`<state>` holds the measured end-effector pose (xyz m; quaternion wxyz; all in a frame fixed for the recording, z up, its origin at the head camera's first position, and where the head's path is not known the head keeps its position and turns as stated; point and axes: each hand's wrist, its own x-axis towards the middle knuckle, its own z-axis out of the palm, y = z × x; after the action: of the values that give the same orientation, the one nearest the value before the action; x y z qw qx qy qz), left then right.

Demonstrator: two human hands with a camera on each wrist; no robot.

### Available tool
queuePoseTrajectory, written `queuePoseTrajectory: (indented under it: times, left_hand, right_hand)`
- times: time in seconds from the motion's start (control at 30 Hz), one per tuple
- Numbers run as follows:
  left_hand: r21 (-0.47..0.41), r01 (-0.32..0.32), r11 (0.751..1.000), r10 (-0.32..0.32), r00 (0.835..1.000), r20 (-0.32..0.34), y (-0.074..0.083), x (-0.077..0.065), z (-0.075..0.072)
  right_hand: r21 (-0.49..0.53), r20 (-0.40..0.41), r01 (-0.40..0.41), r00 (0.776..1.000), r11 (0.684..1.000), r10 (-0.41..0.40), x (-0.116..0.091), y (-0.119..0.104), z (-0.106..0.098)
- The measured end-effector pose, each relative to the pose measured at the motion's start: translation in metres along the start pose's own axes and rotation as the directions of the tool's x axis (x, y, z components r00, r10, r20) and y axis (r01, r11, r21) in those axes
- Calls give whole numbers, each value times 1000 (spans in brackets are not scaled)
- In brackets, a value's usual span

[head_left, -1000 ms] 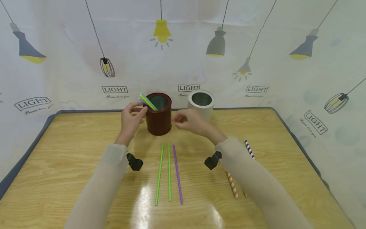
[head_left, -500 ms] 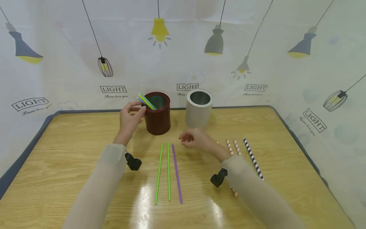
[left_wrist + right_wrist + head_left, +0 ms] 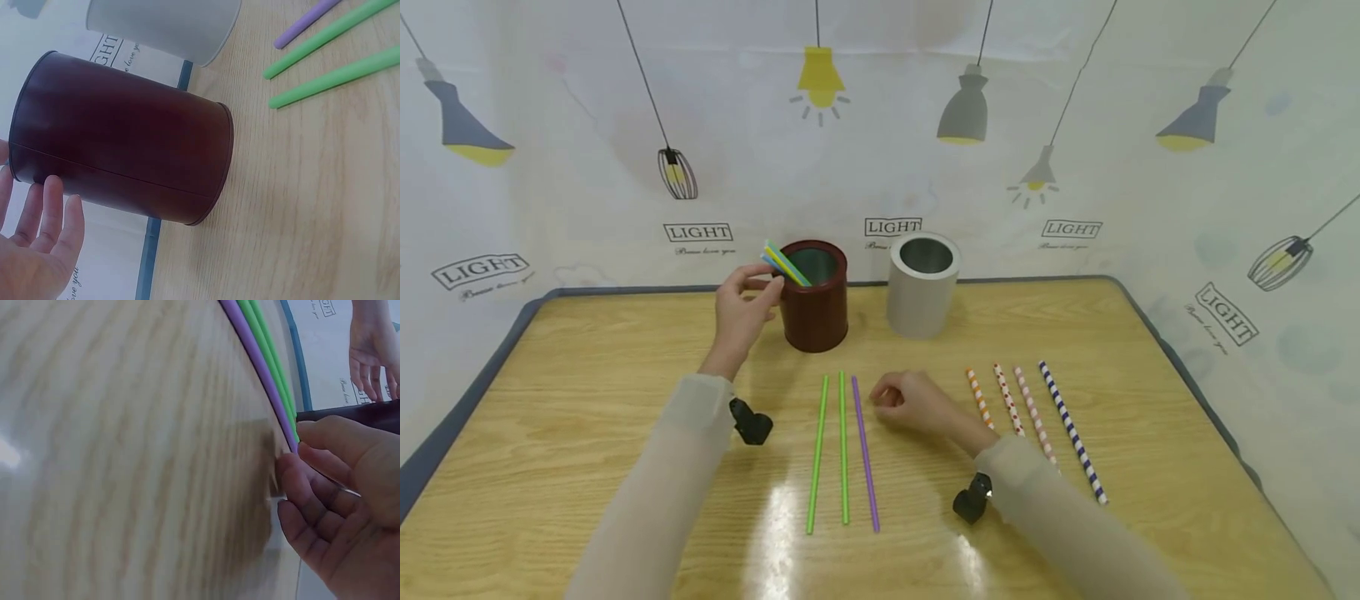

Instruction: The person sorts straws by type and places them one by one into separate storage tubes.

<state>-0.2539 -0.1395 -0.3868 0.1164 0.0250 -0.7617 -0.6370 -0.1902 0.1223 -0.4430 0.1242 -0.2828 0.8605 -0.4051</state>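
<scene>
A dark red can (image 3: 815,312) holds blue, yellow and green straws (image 3: 786,265) leaning over its left rim. My left hand (image 3: 742,315) rests at the can's left side, its thumb beside the rim. In the left wrist view its relaxed fingers (image 3: 52,209) lie along the can's wall. My right hand (image 3: 913,402) is low over the table, its fingers loosely bent with nothing between them. Its fingertips are just right of the top end of a purple straw (image 3: 865,454). Two green straws (image 3: 817,454) lie to the left of the purple one.
A white can (image 3: 922,292) stands right of the red one, near the table's back edge. Several striped and dotted paper straws, among them a blue-and-white one (image 3: 1072,431), lie on the right, partly under my right forearm. A printed backdrop (image 3: 880,125) surrounds the wooden table (image 3: 625,467).
My right hand has come from between the two cans down toward the purple straw's top end. The left hand has stayed at the red can.
</scene>
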Motion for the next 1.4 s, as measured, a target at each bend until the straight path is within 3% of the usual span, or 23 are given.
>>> queuePoseTrajectory:
  times: [0.23, 0.4, 0.73, 1.1, 1.4]
  left_hand:
    - [-6, 16, 1000, -16, 1000, -3, 0, 1, 2]
    - [-8, 3, 1000, -3, 1000, -8, -1, 1, 1]
    - [-15, -9, 1000, 9, 1000, -3, 0, 1, 0]
    - [-9, -11, 1000, 11, 1000, 1, 1, 0, -1]
    - [-12, 0, 1000, 0, 1000, -2, 0, 0, 0]
  right_hand:
    - [69, -100, -91, 990, 993, 98, -3, -2, 13]
    - [116, -167, -113, 977, 987, 132, -4, -4, 23]
    - [33, -250, -140, 957, 990, 144, -4, -9, 38]
    - [-15, -280, -162, 948, 987, 151, -5, -13, 42]
    - [12, -272, -181, 946, 983, 178, -5, -14, 40]
